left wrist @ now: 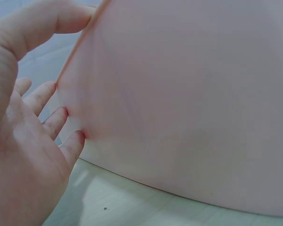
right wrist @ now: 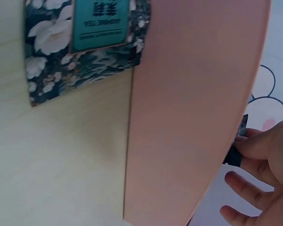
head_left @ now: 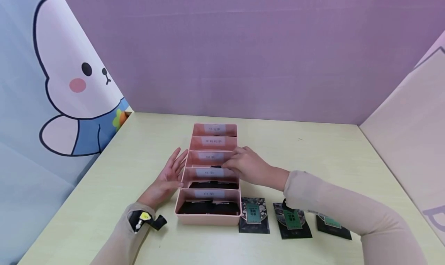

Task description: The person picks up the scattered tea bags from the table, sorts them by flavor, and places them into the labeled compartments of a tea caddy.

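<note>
A pink divided box (head_left: 208,219) with labelled compartments stands on the table. My left hand (head_left: 167,179) touches its left side; in the left wrist view, fairly straight fingertips (left wrist: 74,143) rest against the wall and the thumb reaches the rim. Over the middle compartment, my right hand (head_left: 248,166) pinches a dark tea packet (right wrist: 233,156), mostly hidden behind the box wall and fingers. Black packets (head_left: 209,208) fill part of the front compartment, and more dark packets (head_left: 213,185) sit in the one behind it.
Right of the box lie three dark floral packets with green labels: a near one (head_left: 253,215) marked jasmine tea, a middle one (head_left: 292,221), and a far one (head_left: 333,227) partly under the right sleeve. A purple backdrop (head_left: 243,64) closes off the table's back.
</note>
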{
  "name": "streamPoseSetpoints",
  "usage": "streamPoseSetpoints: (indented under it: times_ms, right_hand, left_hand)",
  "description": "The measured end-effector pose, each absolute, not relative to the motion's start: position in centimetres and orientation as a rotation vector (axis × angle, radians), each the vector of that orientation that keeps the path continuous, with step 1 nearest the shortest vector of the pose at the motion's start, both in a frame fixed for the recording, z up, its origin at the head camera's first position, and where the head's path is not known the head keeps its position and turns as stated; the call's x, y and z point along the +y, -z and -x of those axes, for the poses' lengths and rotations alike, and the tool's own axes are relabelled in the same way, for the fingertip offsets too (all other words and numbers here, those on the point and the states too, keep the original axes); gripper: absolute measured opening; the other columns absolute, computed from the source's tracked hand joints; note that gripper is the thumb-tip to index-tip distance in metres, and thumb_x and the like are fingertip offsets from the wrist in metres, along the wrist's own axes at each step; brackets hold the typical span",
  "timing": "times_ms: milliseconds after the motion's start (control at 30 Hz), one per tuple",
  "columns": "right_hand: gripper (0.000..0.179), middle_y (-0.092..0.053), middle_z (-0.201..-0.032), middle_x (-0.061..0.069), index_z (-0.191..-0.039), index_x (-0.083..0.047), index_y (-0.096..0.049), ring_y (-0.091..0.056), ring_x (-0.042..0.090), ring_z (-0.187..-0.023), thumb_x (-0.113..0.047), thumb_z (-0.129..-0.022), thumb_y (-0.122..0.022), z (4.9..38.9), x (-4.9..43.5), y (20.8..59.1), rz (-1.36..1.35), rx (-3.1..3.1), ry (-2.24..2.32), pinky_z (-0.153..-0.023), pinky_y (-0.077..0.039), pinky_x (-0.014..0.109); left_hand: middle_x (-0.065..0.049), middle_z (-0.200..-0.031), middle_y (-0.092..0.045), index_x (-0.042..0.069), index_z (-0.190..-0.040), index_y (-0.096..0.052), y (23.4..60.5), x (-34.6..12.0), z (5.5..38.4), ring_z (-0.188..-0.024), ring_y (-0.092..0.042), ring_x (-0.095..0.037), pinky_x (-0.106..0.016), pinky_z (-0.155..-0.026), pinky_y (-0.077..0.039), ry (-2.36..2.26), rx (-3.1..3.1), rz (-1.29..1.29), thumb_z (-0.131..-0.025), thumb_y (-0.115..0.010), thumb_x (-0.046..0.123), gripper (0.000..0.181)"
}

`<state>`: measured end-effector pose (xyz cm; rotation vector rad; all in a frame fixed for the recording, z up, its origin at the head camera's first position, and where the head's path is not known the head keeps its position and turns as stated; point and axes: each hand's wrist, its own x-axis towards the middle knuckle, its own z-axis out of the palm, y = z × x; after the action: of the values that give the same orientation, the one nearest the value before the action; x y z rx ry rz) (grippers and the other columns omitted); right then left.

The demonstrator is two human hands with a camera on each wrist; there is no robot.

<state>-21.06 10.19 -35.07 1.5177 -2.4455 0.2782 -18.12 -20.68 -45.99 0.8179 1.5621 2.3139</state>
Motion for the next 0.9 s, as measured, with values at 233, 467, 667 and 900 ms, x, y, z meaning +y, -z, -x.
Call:
streamPoseSetpoints:
  times_ms: [233,467,667,900]
  right_hand:
    - [0.024,-0.075,-0.102,0.001,-0.110,-0.012,-0.077,-0.062,0.024,-0.105,-0.013,-0.085,-0.078,21.3,10.3,35.8,-1.514,-2.459,-0.112,-0.088,-0.052,0.044]
    - [0.025,-0.073,-0.107,0.003,-0.112,-0.013,-0.076,-0.059,0.025,-0.105,-0.017,-0.087,-0.076,21.4,10.5,36.3,-1.541,-2.384,-0.027,-0.088,-0.053,0.042]
    - [0.027,-0.070,-0.112,0.005,-0.115,-0.013,-0.075,-0.057,0.025,-0.106,-0.017,-0.089,-0.074,21.4,10.6,36.2,-1.544,-2.385,-0.002,-0.089,-0.052,0.042]
    - [0.028,-0.069,-0.116,0.006,-0.119,-0.011,-0.071,-0.058,0.027,-0.108,-0.012,-0.092,-0.069,21.5,11.9,35.3,-1.484,-2.427,-0.071,-0.092,-0.050,0.045]
  left_hand:
    - [-0.010,-0.166,0.013,0.022,-0.159,0.011,45.9,-20.7,18.1,-0.149,0.013,-0.033,-0.021,-0.115,-0.019,-2.321,1.535,-0.831,-0.083,-0.047,-0.021,0.105]
    - [-0.009,-0.166,0.012,0.023,-0.159,0.011,45.8,-20.7,18.0,-0.150,0.010,-0.029,-0.023,-0.117,-0.015,-2.316,1.549,-0.813,-0.083,-0.046,-0.021,0.105]
    - [-0.010,-0.166,0.013,0.022,-0.159,0.010,45.8,-20.7,17.9,-0.150,0.011,-0.031,-0.023,-0.117,-0.015,-2.318,1.560,-0.811,-0.083,-0.048,-0.020,0.105]
    - [-0.011,-0.166,0.012,0.020,-0.159,0.011,45.8,-20.6,18.0,-0.149,0.015,-0.036,-0.019,-0.114,-0.020,-2.323,1.559,-0.821,-0.082,-0.047,-0.022,0.106]
